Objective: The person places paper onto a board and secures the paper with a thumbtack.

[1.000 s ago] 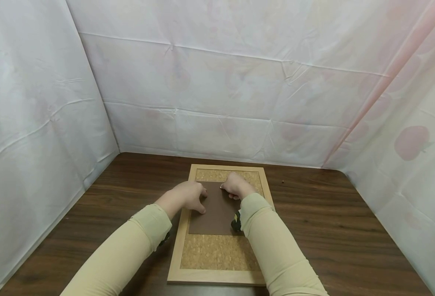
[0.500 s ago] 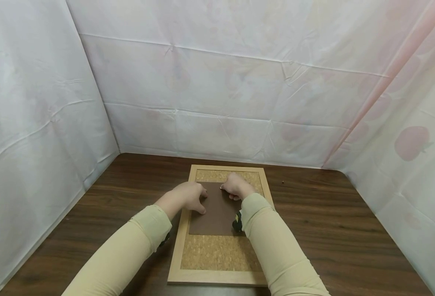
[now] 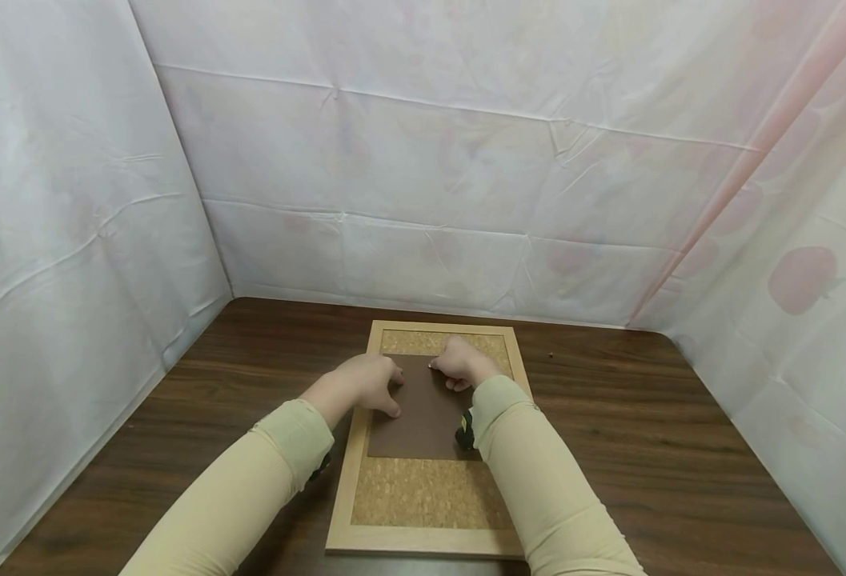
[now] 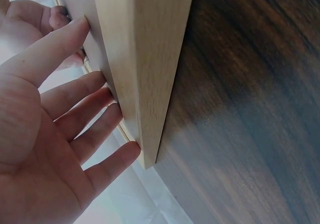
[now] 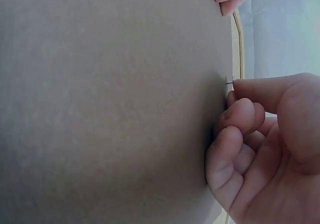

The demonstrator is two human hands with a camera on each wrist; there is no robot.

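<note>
Dark wood bench (image 3: pixel 646 448): it carries everything; white sheeting (image 3: pixel 423 184) hangs round it at 9, 12 and 3 o'clock.
Cork board (image 3: pixel 426 492): pale wooden frame, lying flat in front of you, its long axis running from 6 to 12 o'clock, short edges near and far.
Brown sheet (image 3: pixel 423 420): it lies flat on the upper middle of the cork, long axis also 6 to 12 o'clock, top edge pointing to 12; bare cork shows above and below it.
Your left hand (image 3: pixel 361 384): at the sheet's 10 o'clock corner, fingers straight and spread, pressing flat on the sheet and the frame edge beside it; the left wrist view shows the fingers (image 4: pixel 75 129) laid against the frame (image 4: pixel 142 69).
Your right hand (image 3: pixel 459 362): at the sheet's top edge, about 1 o'clock, fingers curled, thumb and forefinger pinching a small pin (image 5: pixel 229 82) whose thin metal point meets the sheet.
Step in hand: as I judge it, you are pinning the sheet's top edge to the cork while the left hand stops it sliding.
Next move calls for: a straight push down on the pin, the left hand keeping the sheet square to the frame.
</note>
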